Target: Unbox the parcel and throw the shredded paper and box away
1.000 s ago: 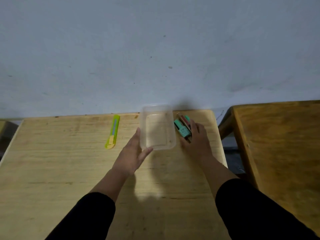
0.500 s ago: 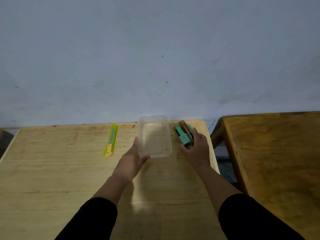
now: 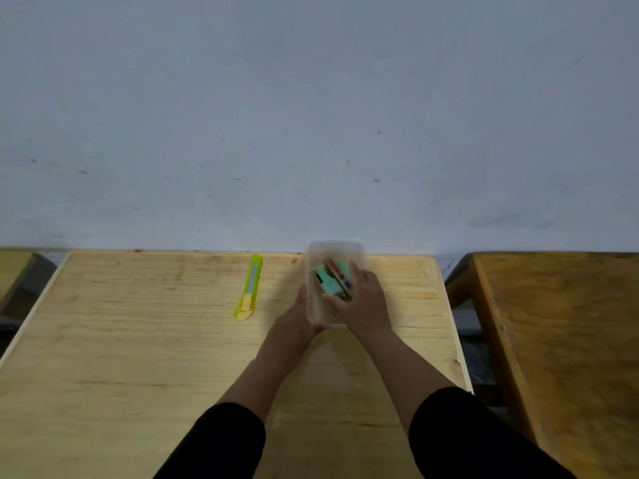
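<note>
A clear plastic container (image 3: 333,248) stands near the far edge of the light wooden table (image 3: 138,340). My left hand (image 3: 298,318) holds its near left corner, thumb along the front wall. My right hand (image 3: 363,302) grips a bundle of small green, red and brown items (image 3: 330,280) and holds it inside the container. No cardboard box or shredded paper is in view.
A yellow-green utility knife (image 3: 249,286) lies left of the container, pointing away from me. A darker wooden table (image 3: 567,340) stands to the right across a narrow gap. The grey wall (image 3: 311,115) rises right behind the tables.
My right hand lifted the bundle of small items from the table right of the container and moved it left into the container. My left hand stayed on the container's corner.
</note>
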The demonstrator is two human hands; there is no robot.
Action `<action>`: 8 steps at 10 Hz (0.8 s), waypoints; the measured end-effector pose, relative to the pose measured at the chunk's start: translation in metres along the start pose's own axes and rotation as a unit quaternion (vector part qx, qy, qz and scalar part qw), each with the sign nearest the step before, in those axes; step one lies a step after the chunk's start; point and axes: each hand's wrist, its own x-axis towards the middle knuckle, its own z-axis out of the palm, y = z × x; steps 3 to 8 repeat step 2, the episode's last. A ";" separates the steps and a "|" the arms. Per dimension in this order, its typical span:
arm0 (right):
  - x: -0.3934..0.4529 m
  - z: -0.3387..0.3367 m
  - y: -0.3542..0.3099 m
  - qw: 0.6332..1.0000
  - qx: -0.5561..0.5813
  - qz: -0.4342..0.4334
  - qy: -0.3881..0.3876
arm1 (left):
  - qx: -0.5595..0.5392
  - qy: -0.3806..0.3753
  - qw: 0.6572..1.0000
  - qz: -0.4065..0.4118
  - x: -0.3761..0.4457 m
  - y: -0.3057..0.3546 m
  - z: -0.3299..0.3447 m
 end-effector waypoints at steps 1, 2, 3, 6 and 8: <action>-0.002 -0.001 -0.005 1.000 -0.003 0.008 -0.001 | -0.015 0.005 1.000 0.017 0.008 -0.005 -0.004; -0.019 -0.006 -0.003 0.998 0.023 0.005 0.051 | -0.015 0.021 0.999 0.028 0.009 -0.014 0.004; -0.019 -0.006 -0.003 0.998 0.023 0.005 0.051 | -0.015 0.021 0.999 0.028 0.009 -0.014 0.004; -0.019 -0.006 -0.003 0.998 0.023 0.005 0.051 | -0.015 0.021 0.999 0.028 0.009 -0.014 0.004; -0.019 -0.006 -0.003 0.998 0.023 0.005 0.051 | -0.015 0.021 0.999 0.028 0.009 -0.014 0.004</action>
